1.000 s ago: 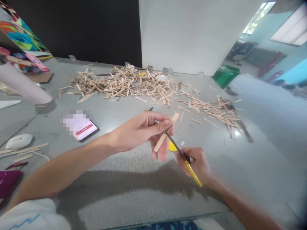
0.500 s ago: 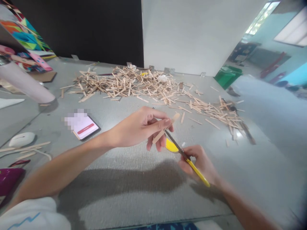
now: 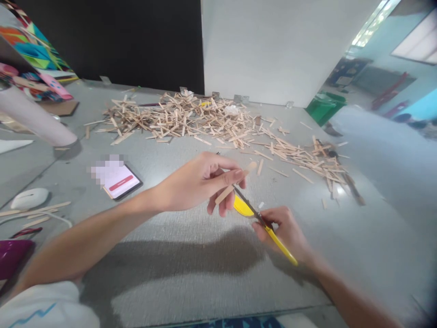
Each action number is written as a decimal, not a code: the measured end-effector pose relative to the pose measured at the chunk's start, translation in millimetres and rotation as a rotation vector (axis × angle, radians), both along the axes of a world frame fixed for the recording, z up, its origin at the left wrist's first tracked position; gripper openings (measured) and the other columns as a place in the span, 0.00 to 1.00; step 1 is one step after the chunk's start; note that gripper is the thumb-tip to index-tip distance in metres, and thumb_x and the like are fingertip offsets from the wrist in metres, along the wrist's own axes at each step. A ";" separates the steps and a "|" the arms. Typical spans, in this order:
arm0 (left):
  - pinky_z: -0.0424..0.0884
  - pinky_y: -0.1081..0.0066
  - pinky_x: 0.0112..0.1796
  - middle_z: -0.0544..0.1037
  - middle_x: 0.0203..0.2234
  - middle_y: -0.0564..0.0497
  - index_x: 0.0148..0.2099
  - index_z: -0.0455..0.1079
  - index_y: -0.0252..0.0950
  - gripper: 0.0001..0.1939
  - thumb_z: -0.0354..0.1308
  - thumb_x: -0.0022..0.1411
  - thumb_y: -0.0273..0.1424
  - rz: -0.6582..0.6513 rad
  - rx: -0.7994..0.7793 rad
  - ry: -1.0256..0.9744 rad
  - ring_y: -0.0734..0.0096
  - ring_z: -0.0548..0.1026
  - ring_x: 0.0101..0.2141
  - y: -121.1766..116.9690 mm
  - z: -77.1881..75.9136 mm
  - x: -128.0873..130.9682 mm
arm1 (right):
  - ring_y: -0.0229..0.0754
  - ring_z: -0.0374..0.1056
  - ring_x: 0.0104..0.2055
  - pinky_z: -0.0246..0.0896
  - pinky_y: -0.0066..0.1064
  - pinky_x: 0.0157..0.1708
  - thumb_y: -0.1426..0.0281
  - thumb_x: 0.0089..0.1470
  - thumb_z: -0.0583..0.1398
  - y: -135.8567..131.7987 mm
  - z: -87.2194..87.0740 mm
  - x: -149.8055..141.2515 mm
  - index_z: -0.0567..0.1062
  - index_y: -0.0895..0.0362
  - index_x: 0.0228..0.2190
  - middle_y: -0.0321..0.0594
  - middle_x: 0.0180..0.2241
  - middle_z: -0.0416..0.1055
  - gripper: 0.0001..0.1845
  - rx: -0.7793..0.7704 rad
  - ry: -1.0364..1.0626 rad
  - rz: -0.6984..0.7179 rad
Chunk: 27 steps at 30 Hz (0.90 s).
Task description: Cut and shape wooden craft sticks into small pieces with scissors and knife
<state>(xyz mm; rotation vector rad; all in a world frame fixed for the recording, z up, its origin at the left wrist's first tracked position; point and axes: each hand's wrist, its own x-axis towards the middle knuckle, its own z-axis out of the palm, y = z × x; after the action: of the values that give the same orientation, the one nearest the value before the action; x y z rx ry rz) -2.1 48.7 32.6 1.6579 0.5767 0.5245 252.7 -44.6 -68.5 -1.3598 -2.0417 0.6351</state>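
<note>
The left hand (image 3: 201, 182) holds a flat wooden stick (image 3: 226, 193) above the bench (image 3: 191, 296), its fingers closed in a pinch around the middle, so that one rounded end shows beyond the thumb and the other end slants down towards the wearer. The right hand (image 3: 288, 232) grips a pair of scissors (image 3: 282, 246), fingers curled about the handles; a yellow handle runs out below that hand, and the blades point up at the stick, their tips by the left fingers. Whether the blades touch the wood cannot be told. A yellow piece (image 3: 243, 207) with a curved edge shows beside the blades.

Beyond the hands, a wide pile (image 3: 177, 118) of wooden sticks lies along the foot of a black panel (image 3: 119, 41) and a white panel (image 3: 266, 50), thinning out towards the right. A phone (image 3: 124, 182), its screen lit, lies beyond the left forearm. Farther left are a white mouse (image 3: 30, 199), a few loose sticks (image 3: 54, 207) near it and a pale cylinder (image 3: 37, 118). A green bin (image 3: 324, 108) shows past the white panel
</note>
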 end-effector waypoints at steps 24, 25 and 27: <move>0.72 0.80 0.18 0.82 0.22 0.52 0.44 0.75 0.34 0.19 0.54 0.81 0.44 0.010 -0.059 -0.030 0.73 0.79 0.18 -0.3 -2.4 2.0 | 0.39 0.56 0.25 0.55 0.30 0.27 0.52 0.63 0.65 -4.2 -1.4 4.3 0.66 0.53 0.19 0.33 0.20 0.56 0.28 -0.059 0.069 -0.005; 0.72 0.80 0.18 0.83 0.23 0.51 0.44 0.75 0.34 0.20 0.54 0.81 0.44 0.011 -0.051 -0.020 0.73 0.79 0.19 -0.3 -2.8 2.0 | 0.39 0.57 0.25 0.56 0.30 0.27 0.52 0.63 0.64 -4.8 -2.2 4.4 0.66 0.53 0.19 0.33 0.20 0.56 0.28 -0.052 0.062 -0.010; 0.73 0.80 0.18 0.84 0.25 0.50 0.43 0.75 0.34 0.19 0.54 0.81 0.44 0.015 -0.043 -0.009 0.73 0.81 0.20 -0.2 -3.5 1.8 | 0.39 0.57 0.25 0.55 0.30 0.27 0.53 0.64 0.64 -5.6 -3.0 3.9 0.66 0.54 0.19 0.33 0.20 0.56 0.28 -0.039 0.044 -0.020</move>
<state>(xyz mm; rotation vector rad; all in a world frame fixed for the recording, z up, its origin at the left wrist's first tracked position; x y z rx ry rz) -0.3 48.5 29.1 1.6111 0.5904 0.5269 256.5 -50.3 -71.5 -1.3742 -1.9884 0.6938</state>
